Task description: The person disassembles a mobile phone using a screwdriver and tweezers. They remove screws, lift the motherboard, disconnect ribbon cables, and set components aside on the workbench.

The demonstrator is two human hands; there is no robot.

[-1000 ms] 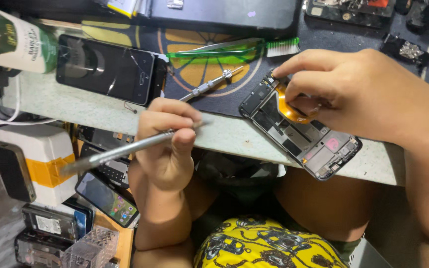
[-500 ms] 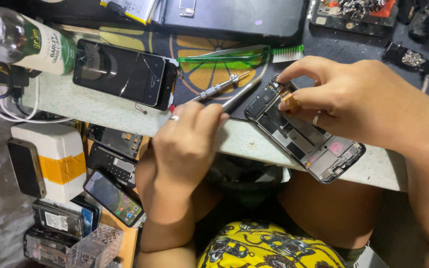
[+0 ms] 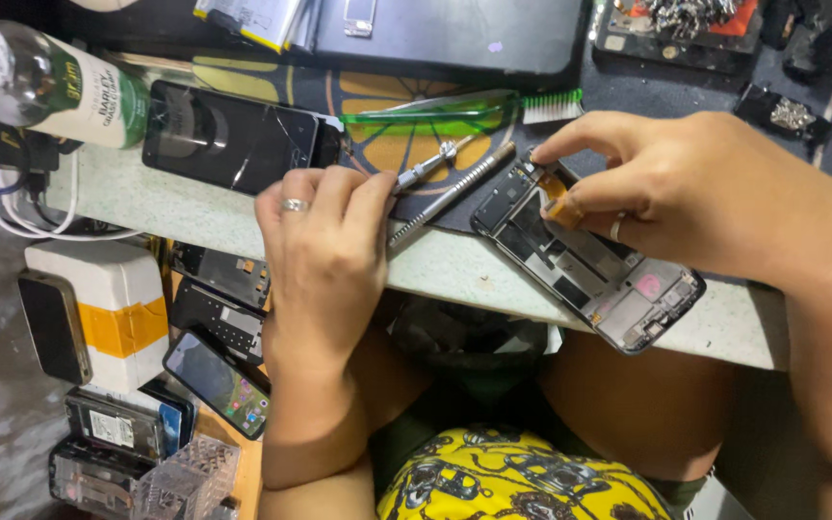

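Pale, speckled desk (image 3: 493, 279) across mid-frame, dark patterned mat on its far side. Right hand (image 3: 715, 193) at right of centre, fingers pinching an orange flex strip (image 3: 559, 189) on the opened phone frame (image 3: 589, 260), grey, rectangular, overhanging the desk edge. Left hand (image 3: 325, 255) at centre, fingers curled onto the handles of a knurled metal screwdriver (image 3: 450, 193) and a smaller driver (image 3: 426, 169); grip itself hidden. Higher and further right than a second ago, long tool no longer held below the edge. Cracked black phone (image 3: 233, 140) at upper left, glass bottle (image 3: 40, 87) beside it, green brush (image 3: 459, 111) beyond.
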